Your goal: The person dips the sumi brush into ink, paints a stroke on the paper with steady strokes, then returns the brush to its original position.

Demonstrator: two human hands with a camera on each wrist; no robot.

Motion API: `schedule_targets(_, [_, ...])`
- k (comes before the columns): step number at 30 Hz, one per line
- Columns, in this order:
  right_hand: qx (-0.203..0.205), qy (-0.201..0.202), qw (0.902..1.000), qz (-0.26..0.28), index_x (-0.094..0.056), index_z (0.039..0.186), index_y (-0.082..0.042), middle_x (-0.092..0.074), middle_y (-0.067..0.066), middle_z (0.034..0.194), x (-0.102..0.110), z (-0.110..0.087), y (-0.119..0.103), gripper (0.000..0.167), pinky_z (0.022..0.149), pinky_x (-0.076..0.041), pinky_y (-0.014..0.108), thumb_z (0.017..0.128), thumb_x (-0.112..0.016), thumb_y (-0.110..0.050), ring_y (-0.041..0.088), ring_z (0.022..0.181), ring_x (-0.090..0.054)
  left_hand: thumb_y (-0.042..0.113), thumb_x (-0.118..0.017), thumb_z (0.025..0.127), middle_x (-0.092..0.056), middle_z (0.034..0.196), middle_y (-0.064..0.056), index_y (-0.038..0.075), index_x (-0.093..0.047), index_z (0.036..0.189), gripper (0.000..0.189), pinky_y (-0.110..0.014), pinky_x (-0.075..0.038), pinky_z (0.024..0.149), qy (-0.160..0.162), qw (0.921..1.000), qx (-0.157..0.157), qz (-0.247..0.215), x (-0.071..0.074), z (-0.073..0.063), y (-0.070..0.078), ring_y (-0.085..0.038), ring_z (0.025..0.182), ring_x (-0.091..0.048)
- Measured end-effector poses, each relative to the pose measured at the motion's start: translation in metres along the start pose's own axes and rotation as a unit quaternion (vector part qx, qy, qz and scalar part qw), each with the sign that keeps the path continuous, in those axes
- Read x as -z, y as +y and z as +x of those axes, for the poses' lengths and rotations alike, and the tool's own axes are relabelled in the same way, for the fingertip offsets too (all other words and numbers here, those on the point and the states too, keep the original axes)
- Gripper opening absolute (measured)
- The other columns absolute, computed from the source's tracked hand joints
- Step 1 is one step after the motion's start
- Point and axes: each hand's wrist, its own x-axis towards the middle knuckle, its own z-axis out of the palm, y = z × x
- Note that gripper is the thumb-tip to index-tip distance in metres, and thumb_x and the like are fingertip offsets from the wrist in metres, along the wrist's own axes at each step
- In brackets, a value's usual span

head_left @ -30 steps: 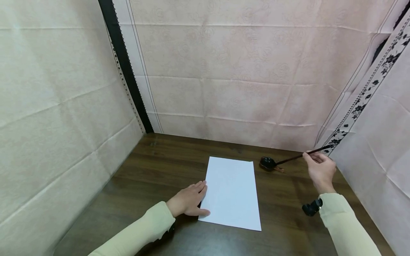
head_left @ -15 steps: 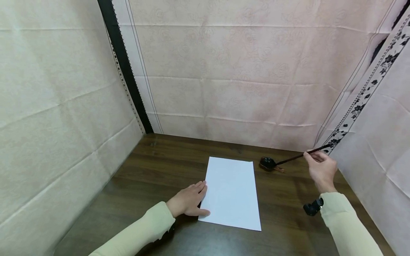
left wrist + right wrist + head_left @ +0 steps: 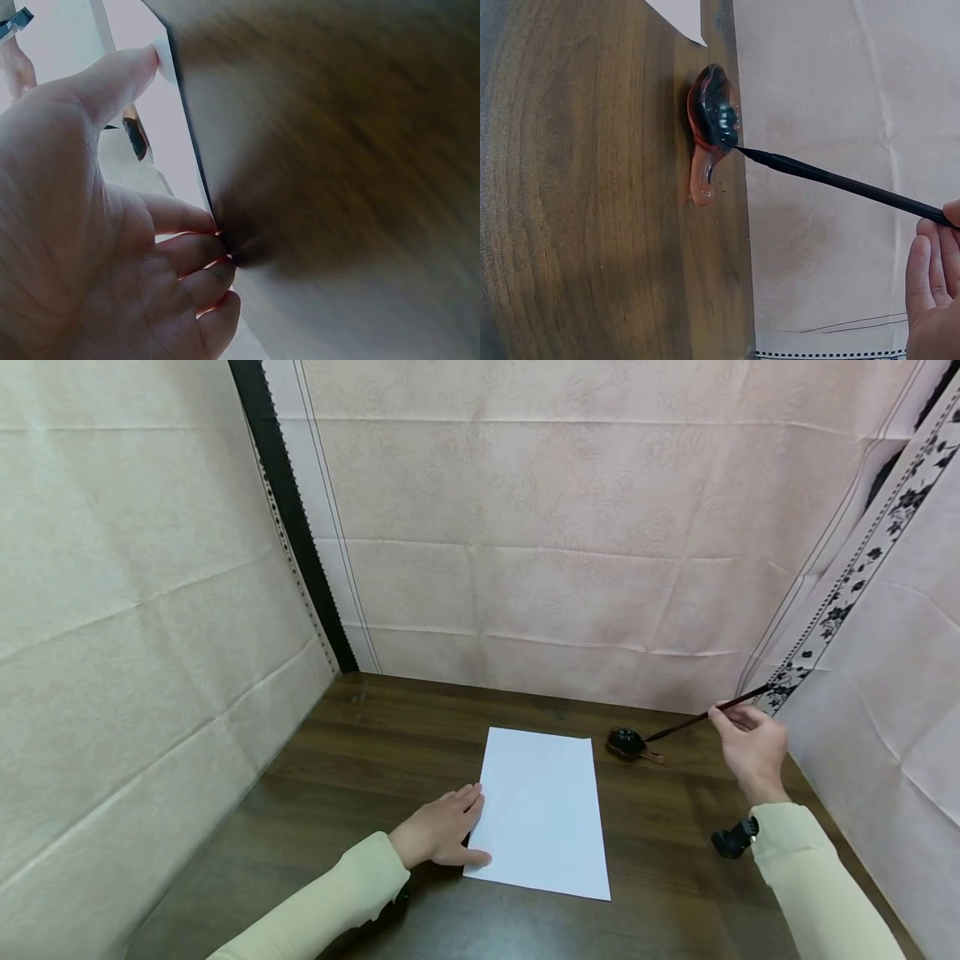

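Observation:
My right hand [image 3: 756, 755] pinches a calligraphy brush [image 3: 678, 727] partway along its dark handle, which slants down to the left. In the right wrist view, the black brush tip [image 3: 746, 152] is at the rim of a small spoon-shaped ink dish [image 3: 714, 112]; touching or just apart, I cannot tell. Dark, shiny ink fills the dish, and its reddish handle lies on the table. With fingers extended, my left hand [image 3: 442, 829] rests on the left edge of a white sheet of paper [image 3: 543, 814]. The left wrist view shows the thumb and fingertips along that edge.
A brown wood-grain table [image 3: 337, 777] lies under everything. Pale cloth [image 3: 510, 527] hangs behind it and on both sides, with the right cloth close to my right hand. The ink dish sits right of the paper's far corner.
My right hand has tilted the brush slightly: its upper end has risen, and its tip has come up a little at the dish. The left hand has stayed on the paper.

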Motion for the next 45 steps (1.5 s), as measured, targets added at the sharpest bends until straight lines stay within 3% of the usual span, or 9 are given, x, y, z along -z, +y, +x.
schedule_targets(12, [-0.006,-0.020,0.9994,-0.029,-0.078,0.114,-0.005,-0.056,-0.042,0.069,-0.005,-0.007,0.002,0.036,0.066,-0.045,0.005,0.097,-0.075,-0.036,-0.021,0.072,-0.058,0.063,-0.066,0.096,-0.032,0.174,-0.015,0.001,-0.037,0.162,0.095,-0.044,-0.031,0.131,-0.001,1.0000,-0.001,-0.006,0.000,-0.001,0.001,-0.029,0.162,-0.030])
schedule_targets(22, [0.003,-0.015,0.9985,-0.053,-0.079,0.112,-0.008,-0.053,-0.045,0.067,-0.006,-0.008,0.005,0.036,0.080,-0.038,0.011,0.097,-0.075,-0.040,-0.024,0.070,-0.056,0.063,-0.066,0.095,-0.032,0.174,-0.015,0.001,-0.037,0.162,0.095,-0.044,-0.031,0.131,0.000,1.0000,-0.002,-0.006,0.000,-0.001,0.000,-0.029,0.163,-0.030])
schedule_targets(32, [0.024,-0.035,0.9982,-0.043,-0.079,0.117,-0.006,-0.056,-0.044,0.072,-0.004,-0.007,0.001,0.033,0.066,-0.045,0.006,0.098,-0.074,-0.033,-0.023,0.073,-0.058,0.063,-0.066,0.096,-0.031,0.174,-0.015,0.001,-0.037,0.163,0.096,-0.044,-0.030,0.132,-0.001,1.0000,-0.001,-0.008,-0.002,0.000,-0.001,-0.028,0.163,-0.030])
schedule_targets(45, [0.025,-0.044,0.9985,-0.022,-0.077,0.116,-0.003,-0.058,-0.043,0.071,-0.005,-0.003,-0.007,0.035,0.067,-0.046,0.003,0.098,-0.074,-0.033,-0.023,0.075,-0.060,0.063,-0.067,0.095,-0.032,0.174,-0.014,0.002,-0.038,0.163,0.096,-0.044,-0.031,0.131,0.005,1.0000,-0.001,-0.004,-0.003,0.002,-0.002,-0.028,0.162,-0.031])
